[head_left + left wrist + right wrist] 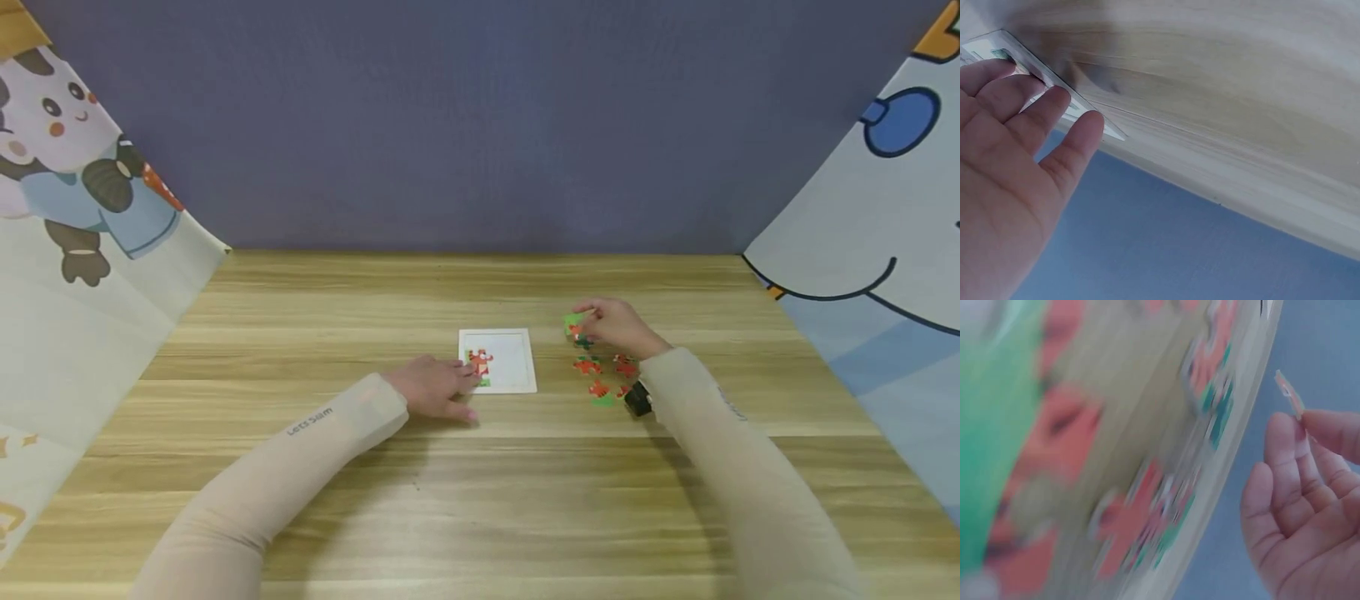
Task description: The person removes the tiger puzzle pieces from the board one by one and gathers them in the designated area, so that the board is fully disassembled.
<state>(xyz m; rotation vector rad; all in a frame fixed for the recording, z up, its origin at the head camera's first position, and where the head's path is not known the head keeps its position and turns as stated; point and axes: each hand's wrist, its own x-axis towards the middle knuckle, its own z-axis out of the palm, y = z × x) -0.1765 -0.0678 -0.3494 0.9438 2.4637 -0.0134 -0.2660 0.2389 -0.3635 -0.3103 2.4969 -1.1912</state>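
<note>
My left hand (pixel 431 387) lies at the left edge of a white puzzle tray (pixel 532 367), fingers stretched out over its lower left part. Under and beside those fingertips, several joined red and green puzzle pieces (pixel 481 360) fill the tray's left side. To the right, my right hand (pixel 615 325) is over the loose pieces. Its thumb and index finger pinch a small puzzle piece (pixel 1289 392), seen almost edge-on in the right wrist view. Fingers partly hide a green and red piece (pixel 573 320) at the back of the loose group.
More loose pieces lie on the wooden table (pixel 480 500) right of the tray, among them a red and green one (pixel 587 365) and another (pixel 602 396) nearer the front. A small black device (pixel 639 399) sits at the right wrist. A dark blue panel (pixel 487 125) stands behind the table.
</note>
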